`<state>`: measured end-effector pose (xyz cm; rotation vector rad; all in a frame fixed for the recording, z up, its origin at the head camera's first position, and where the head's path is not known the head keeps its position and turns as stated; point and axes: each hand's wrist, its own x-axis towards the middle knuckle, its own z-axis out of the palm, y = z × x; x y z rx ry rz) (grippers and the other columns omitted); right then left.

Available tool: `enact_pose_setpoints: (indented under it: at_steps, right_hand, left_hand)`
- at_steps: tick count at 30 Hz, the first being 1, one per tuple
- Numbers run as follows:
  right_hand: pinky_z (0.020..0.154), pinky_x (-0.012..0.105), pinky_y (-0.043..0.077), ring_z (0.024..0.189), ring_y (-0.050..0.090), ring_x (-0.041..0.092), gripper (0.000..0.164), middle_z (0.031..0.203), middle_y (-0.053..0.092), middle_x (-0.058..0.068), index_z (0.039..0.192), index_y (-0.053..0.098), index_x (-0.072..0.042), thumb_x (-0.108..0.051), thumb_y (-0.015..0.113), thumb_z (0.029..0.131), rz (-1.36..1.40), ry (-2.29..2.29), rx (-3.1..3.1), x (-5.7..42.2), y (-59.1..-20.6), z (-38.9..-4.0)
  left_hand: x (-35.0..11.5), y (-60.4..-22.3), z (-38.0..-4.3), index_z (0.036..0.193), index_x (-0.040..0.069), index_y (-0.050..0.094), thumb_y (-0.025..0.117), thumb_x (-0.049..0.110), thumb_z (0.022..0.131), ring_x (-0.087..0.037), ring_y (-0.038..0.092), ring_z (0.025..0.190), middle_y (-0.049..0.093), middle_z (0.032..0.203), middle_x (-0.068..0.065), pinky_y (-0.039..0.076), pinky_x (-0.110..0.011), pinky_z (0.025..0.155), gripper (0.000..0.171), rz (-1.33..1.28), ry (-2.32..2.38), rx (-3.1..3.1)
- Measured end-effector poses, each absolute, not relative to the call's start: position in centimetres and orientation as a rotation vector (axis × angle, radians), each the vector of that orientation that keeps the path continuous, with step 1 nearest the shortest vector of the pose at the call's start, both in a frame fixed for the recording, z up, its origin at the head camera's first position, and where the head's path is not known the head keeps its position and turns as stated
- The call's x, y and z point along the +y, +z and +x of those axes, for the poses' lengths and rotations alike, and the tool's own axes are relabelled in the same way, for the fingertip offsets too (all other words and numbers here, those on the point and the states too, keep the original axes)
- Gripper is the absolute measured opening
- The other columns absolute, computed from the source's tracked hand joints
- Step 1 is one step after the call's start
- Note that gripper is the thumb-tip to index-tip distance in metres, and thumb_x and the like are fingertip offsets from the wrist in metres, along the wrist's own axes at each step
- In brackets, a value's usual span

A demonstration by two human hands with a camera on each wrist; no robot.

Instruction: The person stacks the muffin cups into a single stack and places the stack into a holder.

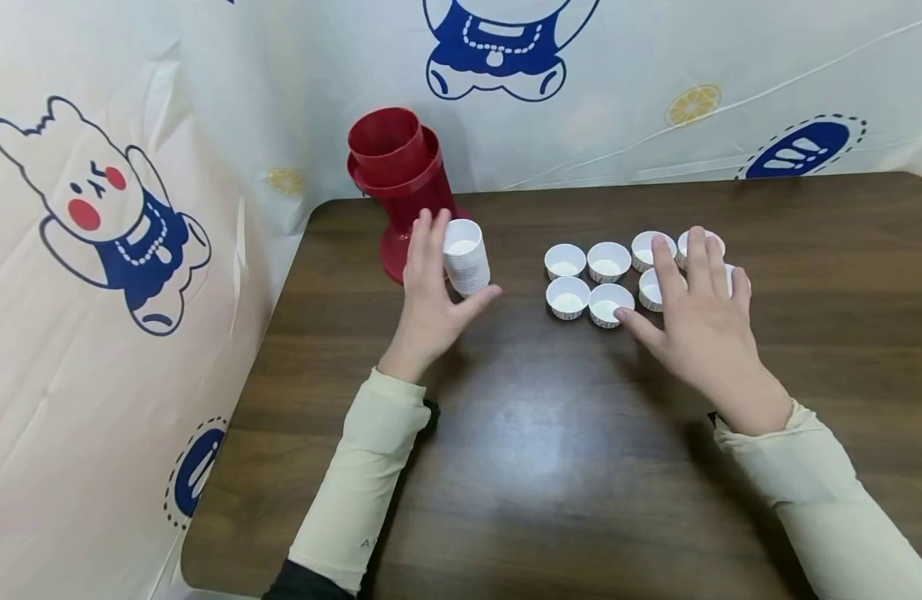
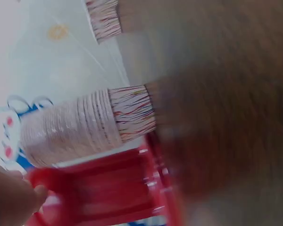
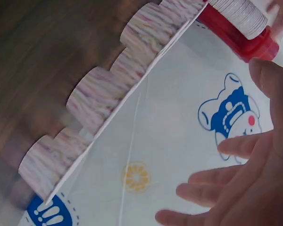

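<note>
A tall stack of white paper baking cups (image 1: 467,265) stands on the table, its sides striped with fine coloured lines in the left wrist view. Just left of it is my left hand (image 1: 431,292), fingers straight and thumb spread in front; whether it touches the stack I cannot tell. Single baking cups (image 1: 568,297) sit in two rows to the right. Over the right-hand cups hovers my right hand (image 1: 697,333), fingers spread and holding nothing, partly hiding them. In the right wrist view the cups' sides (image 3: 96,96) appear beyond the fingers.
Behind the left hand a red plastic holder (image 1: 423,179) with a cylinder in its top stands near the table's back left corner. A patterned white cloth (image 1: 618,50) hangs behind and to the left of the dark wooden table (image 1: 521,467).
</note>
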<state>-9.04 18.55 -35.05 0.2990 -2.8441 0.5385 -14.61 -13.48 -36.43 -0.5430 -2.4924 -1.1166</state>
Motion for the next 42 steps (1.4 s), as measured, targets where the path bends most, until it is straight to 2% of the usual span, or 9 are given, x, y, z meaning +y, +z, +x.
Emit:
enact_pose_setpoints:
  at_steps: [4, 8, 14, 18, 22, 26, 33, 38, 42]
  right_hand:
    - [0.108, 0.075, 0.014, 0.147, 0.013, 0.050, 0.080, 0.159, 0.016, 0.033, 0.155, 0.032, -0.003, -0.034, 0.072, 0.093, 0.315, 0.613, -2.835, 19.9, -35.0, -9.3]
    - [0.105, 0.077, 0.016, 0.147, 0.013, 0.051, 0.075, 0.161, 0.012, 0.033, 0.154, 0.033, -0.001, -0.028, 0.070, 0.094, 0.299, 0.705, -2.812, 22.1, -35.3, -9.9]
    - [0.107, 0.076, 0.014, 0.145, 0.014, 0.053, 0.073, 0.161, 0.013, 0.031, 0.157, 0.030, -0.003, -0.025, 0.066, 0.096, 0.207, 0.783, -2.823, 26.2, -35.1, -11.3]
    - [0.110, 0.073, 0.013, 0.144, 0.016, 0.055, 0.070, 0.159, 0.019, 0.032, 0.157, 0.030, -0.003, -0.031, 0.060, 0.100, 0.173, 0.740, -2.912, 28.4, -35.1, -12.7]
    - [0.108, 0.069, 0.020, 0.139, 0.027, 0.054, 0.067, 0.150, 0.035, 0.034, 0.150, 0.040, 0.002, -0.040, 0.060, 0.101, 0.208, 0.750, -3.013, 29.7, -35.6, -13.6]
    - [0.101, 0.065, 0.030, 0.127, 0.042, 0.051, 0.066, 0.137, 0.048, 0.033, 0.139, 0.049, 0.003, -0.045, 0.065, 0.097, 0.222, 0.796, -3.106, 30.7, -36.0, -14.0]
    - [0.095, 0.062, 0.039, 0.117, 0.055, 0.046, 0.093, 0.129, 0.055, 0.033, 0.148, 0.035, 0.004, -0.053, 0.076, 0.086, 0.166, 0.873, -3.270, 33.3, -38.2, -14.6]
    - [0.090, 0.052, 0.043, 0.111, 0.060, 0.040, 0.087, 0.123, 0.062, 0.027, 0.148, 0.039, 0.000, -0.048, 0.078, 0.087, 0.167, 0.961, -3.226, 33.7, -39.2, -14.9]
    - [0.089, 0.051, 0.043, 0.111, 0.058, 0.039, 0.082, 0.124, 0.060, 0.026, 0.144, 0.045, 0.000, -0.047, 0.078, 0.086, 0.169, 1.012, -3.205, 33.4, -39.4, -15.3]
  left_hand:
    - [-14.2, -37.5, -16.6, 0.162, 0.019, 0.011, 0.082, 0.029, 0.084, -0.013, 0.021, 0.146, 0.022, 0.162, -0.008, 0.031, -0.046, 0.114, 0.106, -0.346, -1.613, -2.397]
    - [-13.9, -38.6, -17.9, 0.161, 0.015, 0.005, 0.079, 0.019, 0.086, -0.019, 0.033, 0.141, 0.032, 0.156, -0.015, 0.033, -0.039, 0.113, 0.106, -0.291, -1.906, -2.284]
    - [-13.2, -39.4, -19.1, 0.157, 0.014, 0.022, 0.078, 0.015, 0.086, -0.024, 0.047, 0.124, 0.046, 0.138, -0.011, 0.041, -0.042, 0.103, 0.091, -0.258, -2.067, -2.229]
    - [-13.1, -39.9, -19.7, 0.149, 0.012, 0.033, 0.078, 0.013, 0.087, -0.025, 0.047, 0.122, 0.048, 0.135, -0.012, 0.042, -0.045, 0.101, 0.076, -0.258, -2.121, -2.230]
    - [-13.1, -40.3, -19.9, 0.144, 0.011, 0.036, 0.076, 0.012, 0.088, -0.024, 0.045, 0.123, 0.047, 0.135, -0.011, 0.041, -0.045, 0.101, 0.069, -0.275, -2.123, -2.245]
    - [-12.7, -40.5, -20.1, 0.143, 0.009, 0.037, 0.075, 0.010, 0.088, -0.023, 0.046, 0.121, 0.048, 0.134, -0.011, 0.041, -0.044, 0.101, 0.066, -0.302, -2.120, -2.228]
    - [-11.8, -40.6, -19.9, 0.142, 0.012, 0.036, 0.074, 0.014, 0.088, -0.023, 0.046, 0.121, 0.048, 0.133, -0.009, 0.041, -0.046, 0.101, 0.066, -0.322, -2.105, -2.264]
    - [-11.7, -40.7, -19.8, 0.141, 0.010, 0.037, 0.074, 0.013, 0.087, -0.023, 0.047, 0.120, 0.049, 0.132, -0.011, 0.041, -0.045, 0.100, 0.066, -0.314, -2.086, -2.237]
    - [-11.7, -40.6, -19.8, 0.141, 0.010, 0.037, 0.074, 0.014, 0.087, -0.023, 0.046, 0.120, 0.049, 0.131, -0.010, 0.042, -0.045, 0.099, 0.066, -0.310, -2.076, -2.227]
